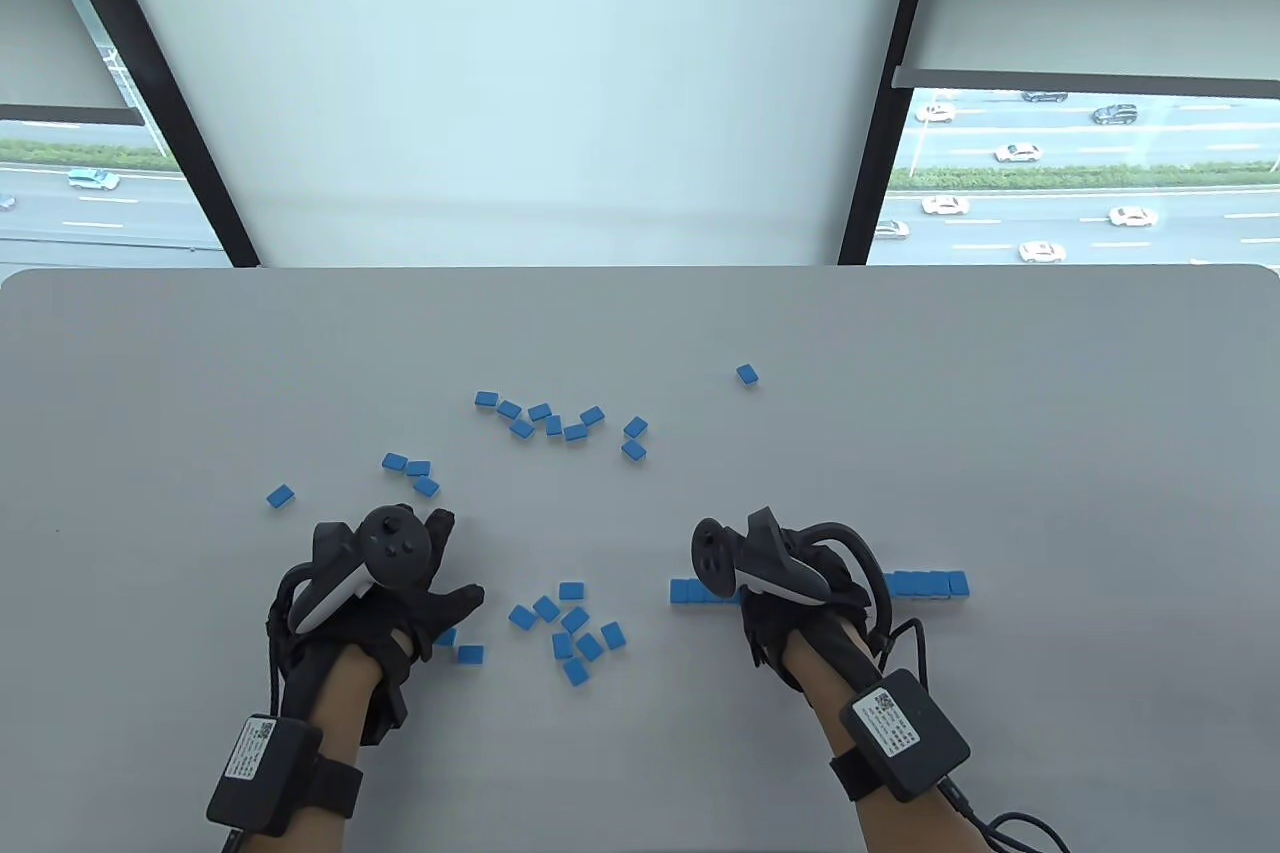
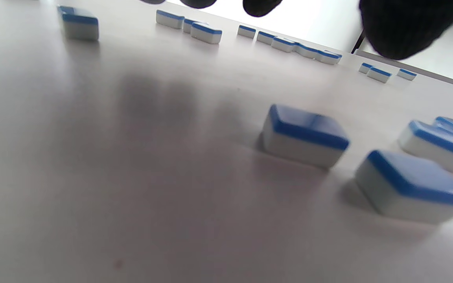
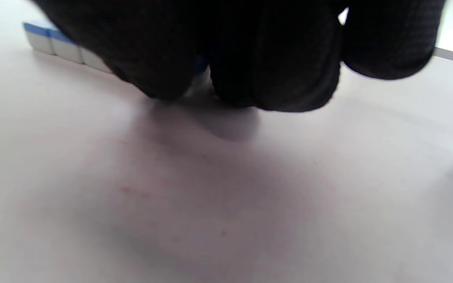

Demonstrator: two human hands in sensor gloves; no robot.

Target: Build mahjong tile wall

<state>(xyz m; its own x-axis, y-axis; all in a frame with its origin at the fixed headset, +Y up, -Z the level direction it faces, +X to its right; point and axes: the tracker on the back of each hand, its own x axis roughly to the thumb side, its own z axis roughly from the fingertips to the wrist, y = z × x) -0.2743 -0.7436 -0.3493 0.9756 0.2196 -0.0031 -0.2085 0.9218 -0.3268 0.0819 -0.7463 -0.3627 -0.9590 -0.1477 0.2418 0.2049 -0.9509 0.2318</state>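
On the grey worktop (image 1: 1050, 413) a single row of blue-backed mahjong tiles (image 1: 925, 583) runs left to right near the front edge, its ends showing on either side of the right hand (image 1: 800, 608), which sits over the middle of the row. In the right wrist view the gloved fingers (image 3: 273, 59) curl downward with their tips at the worktop surface just in front of the row's white tile faces (image 3: 53, 45); a sliver of blue shows between two fingers, but whether they pinch a tile or only press against the row cannot be told. The left hand (image 1: 400, 593) lies palm-down with its fingers spread and loose, thumb pointing toward a loose cluster of tiles (image 1: 575, 633) lying face-down between the two hands; two tiles (image 1: 462, 648) sit just beside its thumb. The left wrist view shows its fingertips (image 2: 403, 27) hanging above the surface, holding nothing, with two tiles (image 2: 305, 133) close below. A further scatter of tiles (image 1: 555, 421) lies toward the middle of the worktop, three tiles (image 1: 412, 471) sit just beyond the left hand, one tile (image 1: 281, 496) lies alone to the left, and another single tile (image 1: 747, 374) lies farther back.
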